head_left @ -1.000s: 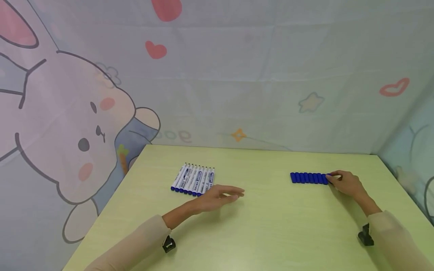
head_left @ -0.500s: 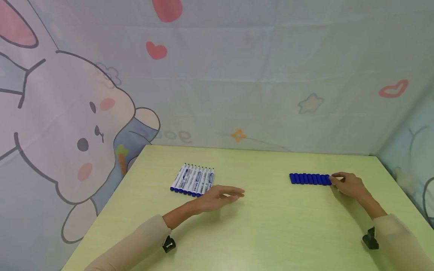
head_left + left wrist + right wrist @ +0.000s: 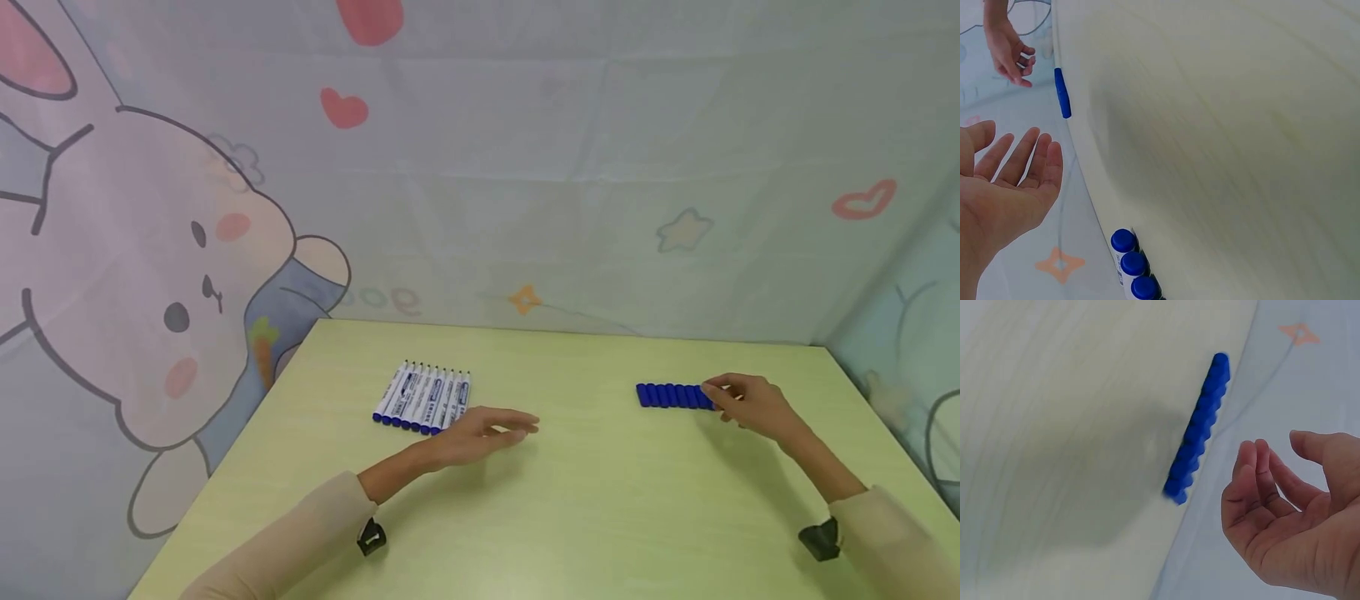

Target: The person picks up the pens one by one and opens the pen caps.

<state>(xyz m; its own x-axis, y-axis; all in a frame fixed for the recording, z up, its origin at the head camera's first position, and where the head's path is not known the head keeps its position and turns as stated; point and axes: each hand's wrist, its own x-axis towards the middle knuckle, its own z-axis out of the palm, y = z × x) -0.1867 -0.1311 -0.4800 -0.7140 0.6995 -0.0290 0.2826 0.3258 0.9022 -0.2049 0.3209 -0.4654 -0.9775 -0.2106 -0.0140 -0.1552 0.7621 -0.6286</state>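
Observation:
On the right part of the table lies a tight row of several blue marker caps (image 3: 667, 396), standing side by side. My right hand (image 3: 750, 406) hovers over the right end of that row and hides the last caps in the head view. In the right wrist view the whole row of caps (image 3: 1197, 428) shows apart from the right hand (image 3: 1297, 525), whose thumb and loosely bent fingers hold nothing. Several white markers (image 3: 420, 400) with blue ends lie side by side at the left, tips pointing away. My left hand (image 3: 480, 433), fingers extended, floats in front of their right end and holds nothing.
The pale yellow-green table (image 3: 585, 517) reaches back to a fabric backdrop (image 3: 487, 217) printed with a rabbit, hearts and a star. A black wrist mount (image 3: 371, 537) sits under the left sleeve, another mount (image 3: 820, 539) under the right.
My right hand was at the right end of the cap row, fingers touching it; it has now come up off the caps and slightly left. The left hand has stayed in place.

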